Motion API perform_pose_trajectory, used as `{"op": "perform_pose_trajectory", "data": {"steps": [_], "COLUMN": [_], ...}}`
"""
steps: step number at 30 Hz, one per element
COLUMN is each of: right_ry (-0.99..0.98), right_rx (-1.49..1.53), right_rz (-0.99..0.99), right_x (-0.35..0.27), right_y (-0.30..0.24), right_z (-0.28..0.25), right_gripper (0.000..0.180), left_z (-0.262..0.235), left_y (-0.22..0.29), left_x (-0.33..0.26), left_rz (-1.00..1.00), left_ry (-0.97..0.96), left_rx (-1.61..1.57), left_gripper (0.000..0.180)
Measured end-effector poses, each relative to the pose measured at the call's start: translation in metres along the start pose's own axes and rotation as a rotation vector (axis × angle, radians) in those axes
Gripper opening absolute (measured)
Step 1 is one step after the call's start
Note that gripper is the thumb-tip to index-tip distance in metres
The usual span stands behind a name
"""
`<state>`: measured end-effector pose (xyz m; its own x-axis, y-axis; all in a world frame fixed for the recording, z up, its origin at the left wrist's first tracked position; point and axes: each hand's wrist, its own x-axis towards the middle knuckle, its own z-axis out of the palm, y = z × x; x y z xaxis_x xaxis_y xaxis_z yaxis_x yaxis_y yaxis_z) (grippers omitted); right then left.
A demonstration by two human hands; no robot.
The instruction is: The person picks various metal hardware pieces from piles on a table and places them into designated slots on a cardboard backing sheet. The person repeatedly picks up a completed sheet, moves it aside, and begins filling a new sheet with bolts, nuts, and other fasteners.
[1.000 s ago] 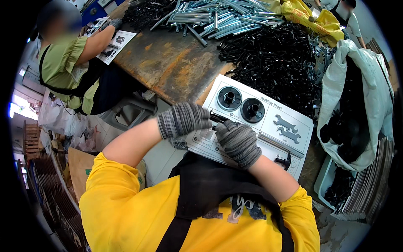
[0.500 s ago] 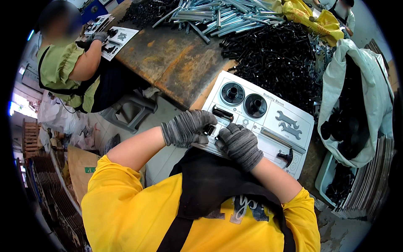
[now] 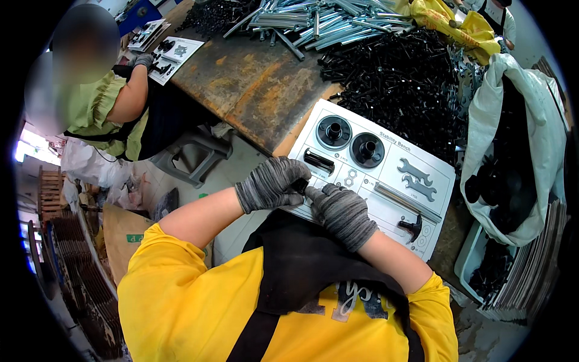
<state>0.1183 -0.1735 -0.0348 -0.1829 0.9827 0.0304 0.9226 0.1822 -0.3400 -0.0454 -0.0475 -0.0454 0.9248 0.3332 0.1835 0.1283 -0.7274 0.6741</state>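
A white parts card (image 3: 386, 163) lies slanted on the bench edge before me. Grey knitted gloves cover both hands. My left hand (image 3: 271, 184) is closed at the card's lower left, pinching a small black part (image 3: 300, 185) whose kind I cannot make out. From the right, the fingertips of my right hand (image 3: 344, 211) meet that same part, fingers bent together. Just above them sits a black cylinder (image 3: 318, 161). Two black discs with raised centres (image 3: 367, 149) occupy the top. Further right are open-ended wrenches (image 3: 416, 181), a silver tube (image 3: 407, 202) and a black T-handled knob (image 3: 410, 228).
Black bolts (image 3: 392, 90) are heaped behind the card, with silver tubes (image 3: 329, 24) beyond. A white sack (image 3: 537, 139) of black parts stands right, above a pale bin (image 3: 467, 259). At left, a co-worker's gloved hand (image 3: 143, 60) rests by another card (image 3: 181, 54).
My right fingers have moved left and up to the small black part at my left fingertips. My left hand has barely shifted. The view has tilted slightly.
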Motion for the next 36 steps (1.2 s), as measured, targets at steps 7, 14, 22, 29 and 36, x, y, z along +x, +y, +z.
{"op": "perform_pose_trajectory", "data": {"steps": [7, 14, 22, 29, 36], "right_ry": [0.079, 0.814, 0.542, 0.192, 0.052], "right_rx": [0.258, 0.182, 0.062, -0.192, -0.205], "right_rz": [0.012, 0.514, 0.62, 0.472, 0.462], "right_x": [-0.056, -0.162, -0.184, -0.171, -0.172], "right_y": [0.034, 0.105, 0.123, 0.12, 0.124], "right_z": [-0.053, -0.046, -0.041, -0.071, -0.068], "right_gripper": [0.027, 0.022, 0.025, 0.04, 0.046], "left_z": [0.002, -0.005, 0.007, -0.005, -0.006], "left_y": [0.0, 0.007, 0.003, 0.006, -0.008], "left_x": [0.004, -0.013, -0.041, -0.033, -0.046], "left_rz": [-0.007, -0.385, -0.688, -0.972, -0.935], "left_ry": [0.01, 0.228, 0.24, 0.199, 0.225], "left_rx": [0.043, -0.106, -0.374, -0.811, -0.992], "left_gripper": [0.036, 0.044, 0.039, 0.039, 0.035]}}
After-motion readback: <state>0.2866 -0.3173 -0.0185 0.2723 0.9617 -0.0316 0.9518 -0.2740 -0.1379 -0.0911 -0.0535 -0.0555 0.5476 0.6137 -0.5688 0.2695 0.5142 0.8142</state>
